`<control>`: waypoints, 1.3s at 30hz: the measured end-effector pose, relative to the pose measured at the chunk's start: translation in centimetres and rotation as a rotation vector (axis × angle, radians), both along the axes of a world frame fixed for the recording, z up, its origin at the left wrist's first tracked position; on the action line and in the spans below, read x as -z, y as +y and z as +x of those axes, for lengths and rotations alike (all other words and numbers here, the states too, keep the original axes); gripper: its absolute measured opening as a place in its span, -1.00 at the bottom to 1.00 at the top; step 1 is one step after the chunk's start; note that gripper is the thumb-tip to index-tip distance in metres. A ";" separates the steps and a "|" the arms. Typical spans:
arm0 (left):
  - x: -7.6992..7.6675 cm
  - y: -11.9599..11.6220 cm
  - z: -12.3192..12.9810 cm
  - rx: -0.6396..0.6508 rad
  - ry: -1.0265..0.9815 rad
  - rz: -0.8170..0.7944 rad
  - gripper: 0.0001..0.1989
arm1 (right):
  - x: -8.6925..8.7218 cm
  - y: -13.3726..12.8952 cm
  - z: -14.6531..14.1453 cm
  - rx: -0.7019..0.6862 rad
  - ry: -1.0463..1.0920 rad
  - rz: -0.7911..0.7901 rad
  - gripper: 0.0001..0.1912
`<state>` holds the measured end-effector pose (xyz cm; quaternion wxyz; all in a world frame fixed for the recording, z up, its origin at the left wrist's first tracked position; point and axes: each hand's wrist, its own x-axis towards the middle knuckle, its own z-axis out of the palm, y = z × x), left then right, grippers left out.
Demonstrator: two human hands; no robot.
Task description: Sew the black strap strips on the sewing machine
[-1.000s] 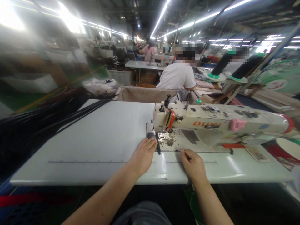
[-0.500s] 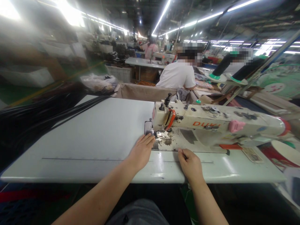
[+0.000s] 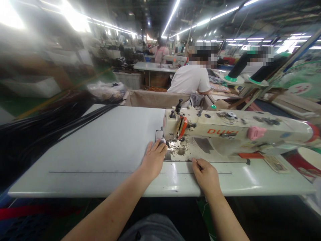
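My left hand [image 3: 154, 161] lies palm down at the left end of the sewing machine [image 3: 223, 126], its fingers stretched out and slightly spread. The fingertips cover part of a shiny metal plate [image 3: 159, 135] beside the needle area. Just right of them is the bare metal throat plate [image 3: 175, 144] under the machine head. My right hand [image 3: 207, 176] rests at the front edge of the worn machine bed [image 3: 187, 154], thumb and fingers pinched together. What is in that pinch, if anything, is too small to make out.
Black strips [image 3: 85, 117] hang over the left side of the white table [image 3: 112, 140]. A cloth-lined bin [image 3: 155, 97] stands behind it. Beyond sits a person in a white shirt [image 3: 189, 78]. Black thread cones [image 3: 237, 70] stand at right, and an orange-red piece [image 3: 250, 155] lies on the bed.
The view has shifted slightly, so the table and machine sit a little further right. The fingers of my left hand have spread a bit. My right hand keeps its pinch.
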<state>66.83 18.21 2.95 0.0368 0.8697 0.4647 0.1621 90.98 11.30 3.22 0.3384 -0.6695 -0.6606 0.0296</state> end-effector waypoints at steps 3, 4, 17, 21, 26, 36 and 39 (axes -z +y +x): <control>0.2 0.1 0.0 0.006 -0.010 0.004 -0.42 | -0.1 -0.1 0.0 0.000 0.002 0.001 -0.54; 0.3 0.2 -0.1 0.011 -0.017 0.000 -0.42 | -0.1 -0.1 0.0 0.000 0.003 0.001 -0.54; 0.1 11.0 -0.5 0.177 -0.175 -0.124 -0.66 | -0.2 0.2 0.0 0.023 0.055 -0.027 -0.54; 0.6 11.7 0.0 0.219 -0.156 -0.062 -0.64 | -0.3 0.2 -0.1 0.031 0.065 -0.030 -0.54; 0.6 11.0 0.2 0.200 -0.107 -0.015 -0.57 | -0.2 0.1 -0.1 0.037 0.046 -0.013 -0.54; 0.1 11.1 0.5 0.271 -0.097 0.032 -0.61 | -0.1 0.0 -0.2 0.032 0.033 -0.012 -0.55; 0.2 11.2 0.0 0.206 -0.135 -0.008 -0.65 | -0.1 0.0 -0.2 0.031 0.028 -0.020 -0.55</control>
